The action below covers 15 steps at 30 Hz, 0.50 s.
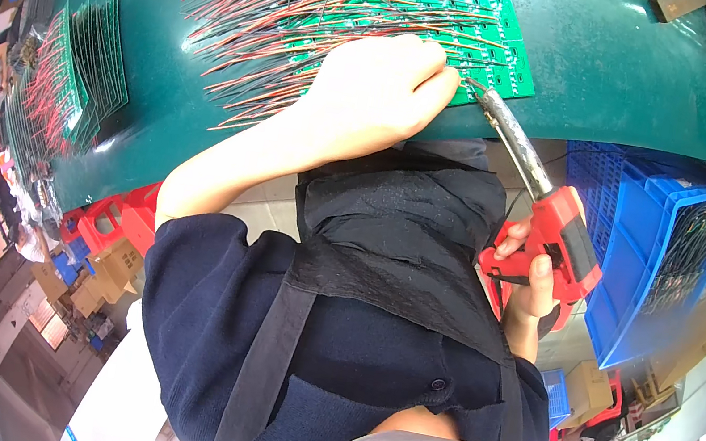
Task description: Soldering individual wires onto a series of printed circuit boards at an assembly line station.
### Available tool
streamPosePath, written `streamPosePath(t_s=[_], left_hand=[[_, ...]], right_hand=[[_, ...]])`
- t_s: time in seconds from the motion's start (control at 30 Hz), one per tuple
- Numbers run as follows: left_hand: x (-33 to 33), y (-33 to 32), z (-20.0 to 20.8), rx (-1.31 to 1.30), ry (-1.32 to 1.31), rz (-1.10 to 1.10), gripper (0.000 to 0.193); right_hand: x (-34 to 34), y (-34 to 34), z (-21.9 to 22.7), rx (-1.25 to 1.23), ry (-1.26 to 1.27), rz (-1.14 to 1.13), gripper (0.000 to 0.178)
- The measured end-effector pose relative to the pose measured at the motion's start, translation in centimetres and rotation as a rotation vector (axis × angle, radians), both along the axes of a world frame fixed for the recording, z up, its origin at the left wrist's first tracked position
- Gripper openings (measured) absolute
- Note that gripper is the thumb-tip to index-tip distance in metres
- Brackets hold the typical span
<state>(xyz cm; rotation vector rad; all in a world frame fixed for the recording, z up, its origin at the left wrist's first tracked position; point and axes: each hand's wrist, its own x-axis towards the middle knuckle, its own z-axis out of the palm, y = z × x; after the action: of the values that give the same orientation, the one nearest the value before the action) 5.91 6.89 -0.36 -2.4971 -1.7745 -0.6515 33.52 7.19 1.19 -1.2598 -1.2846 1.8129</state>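
My right hand (530, 277) is wrapped round the red and black handle of a gun-shaped soldering iron (569, 237). Its metal tip points up and left, at the near right edge of a panel of green circuit boards (508, 48). Over that panel my left hand (382, 80) is closed, thumb and fingers pressed together close to the iron's tip. Whatever it pinches is hidden; a thin wire seems likely but cannot be made out. Rows of red and black wires (261, 36) fan out leftward from the boards, passing partly under my left hand and forearm.
Stacked green boards with red wires (61, 80) stand at the left of the green table (605, 94). A blue crate (628, 250) holding wires is at the right, below the table edge. A small cardboard box (676, 6) lies at the far right. Red stools (105, 222) are at the lower left.
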Motion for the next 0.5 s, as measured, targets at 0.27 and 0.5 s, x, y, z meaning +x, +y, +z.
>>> streamPosePath(t_s=[0.27,0.5], left_hand=[[0.71,0.19,0.47,-0.047,0.048,0.031,0.018],[0.74,0.09,0.79,-0.061,0.068,0.042,0.019]], right_hand=[[-0.44,-0.17,0.19,0.006,0.003,-0.028,0.049],[-0.16,0.40,-0.29,0.053,0.065,-0.030,0.051]])
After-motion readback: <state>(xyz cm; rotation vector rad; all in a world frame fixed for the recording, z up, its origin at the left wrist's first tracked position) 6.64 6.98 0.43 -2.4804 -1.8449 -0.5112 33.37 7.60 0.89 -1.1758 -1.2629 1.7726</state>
